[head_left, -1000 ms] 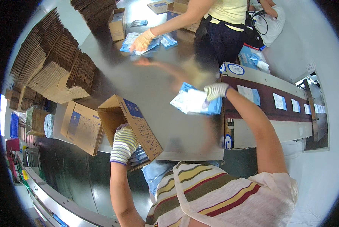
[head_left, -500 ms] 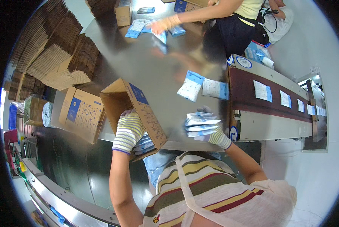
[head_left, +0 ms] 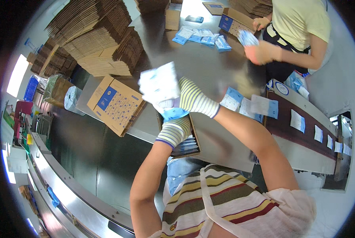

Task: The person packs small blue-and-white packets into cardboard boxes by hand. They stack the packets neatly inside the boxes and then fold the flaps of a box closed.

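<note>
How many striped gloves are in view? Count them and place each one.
2: one on the left hand, at the open carton; one on the right hand, holding blue-and-white packets. No other striped glove shows.

Pale wall [head_left: 336, 91] right; dark glossy floor [head_left: 80, 158]; bright window [head_left: 17, 75] left.

Open steel tabletop [head_left: 211, 63] gives passage between the raised packet stack [head_left: 160, 83] and the blue-and-white packets [head_left: 199, 35] farther back. Leftward, flattened cartons [head_left: 116, 105] and a tall cardboard stack [head_left: 94, 33] block the way; rightward, loose packets [head_left: 245, 108] crowd the conveyor belt [head_left: 281, 129]. The gloved left hand [head_left: 175, 131] and right hand [head_left: 194, 97], close together, obstruct the open carton [head_left: 196, 137] from above.
</note>
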Demonstrator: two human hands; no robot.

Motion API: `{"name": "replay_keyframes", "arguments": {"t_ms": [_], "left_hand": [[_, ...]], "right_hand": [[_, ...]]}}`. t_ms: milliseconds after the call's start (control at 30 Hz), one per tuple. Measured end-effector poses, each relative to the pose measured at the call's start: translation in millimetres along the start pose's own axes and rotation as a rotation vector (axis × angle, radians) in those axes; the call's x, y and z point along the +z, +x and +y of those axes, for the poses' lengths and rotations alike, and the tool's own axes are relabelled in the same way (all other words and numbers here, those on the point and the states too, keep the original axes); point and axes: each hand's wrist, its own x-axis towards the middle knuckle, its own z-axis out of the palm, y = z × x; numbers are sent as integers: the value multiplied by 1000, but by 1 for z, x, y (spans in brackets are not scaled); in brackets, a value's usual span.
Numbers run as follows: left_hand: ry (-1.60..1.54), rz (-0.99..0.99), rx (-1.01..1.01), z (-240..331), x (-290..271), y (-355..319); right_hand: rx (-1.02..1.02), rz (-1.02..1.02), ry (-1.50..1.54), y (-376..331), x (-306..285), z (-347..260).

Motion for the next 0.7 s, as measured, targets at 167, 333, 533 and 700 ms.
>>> {"name": "replay_keyframes", "arguments": {"t_ms": [167,333,533,700], "left_hand": [[-84,-178,-37,11,-15,-7],[26,-158,-37,25,-25,-8],[-180,-141,-1,19,-37,-18],[-86,-215,75,19,-66,-38]], "right_hand": [[149,-377,-566,10,3,-13],[74,-402,-583,3,2,6],[-132,67,0,-44,-63,-76],[-288,-465,-215,-126,-38,-98]]}}
